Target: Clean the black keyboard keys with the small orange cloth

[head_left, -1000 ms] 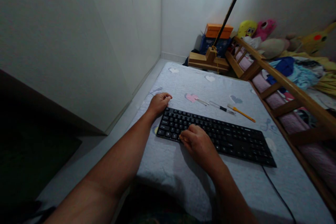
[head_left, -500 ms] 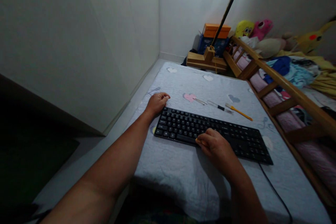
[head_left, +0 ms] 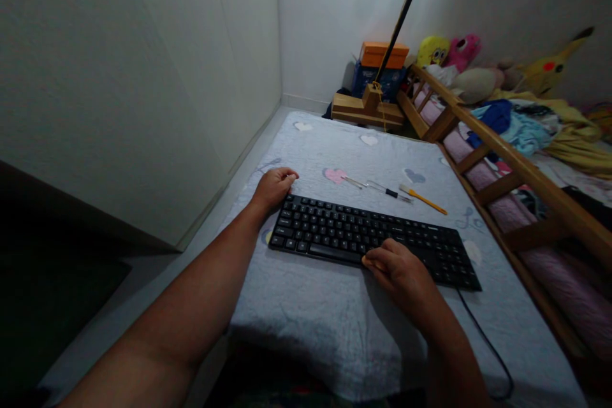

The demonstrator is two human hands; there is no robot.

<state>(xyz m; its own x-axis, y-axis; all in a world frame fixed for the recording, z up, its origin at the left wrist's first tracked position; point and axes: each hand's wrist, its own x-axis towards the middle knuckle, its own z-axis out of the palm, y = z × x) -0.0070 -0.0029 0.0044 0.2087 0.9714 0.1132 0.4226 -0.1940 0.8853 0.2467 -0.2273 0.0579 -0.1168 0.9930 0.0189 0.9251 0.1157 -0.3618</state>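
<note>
On the patterned cloth (head_left: 296,293), the keyboard (head_left: 329,226) lies partly under the right hand (head_left: 396,268), fingers bunched at its near edge; the left hand (head_left: 273,187) curls by the far-left corner. Neither grip can be told. Light, even pressure seems best. Yellow brush (head_left: 424,199) and black-handled tool (head_left: 391,193) lie beyond; the cable (head_left: 482,336) trails nearside.

Stretches the left arm (head_left: 186,312) forward, bare and nearly straight, with the left hand (head_left: 275,186) turned inward, fingers loosely curled. Brings the right forearm (head_left: 454,350) in from the lower right, angled forward and leftward. Bunches the right hand (head_left: 399,268) low, seemingly pinching thumb to forefinger, hard to tell in such dimness.
</note>
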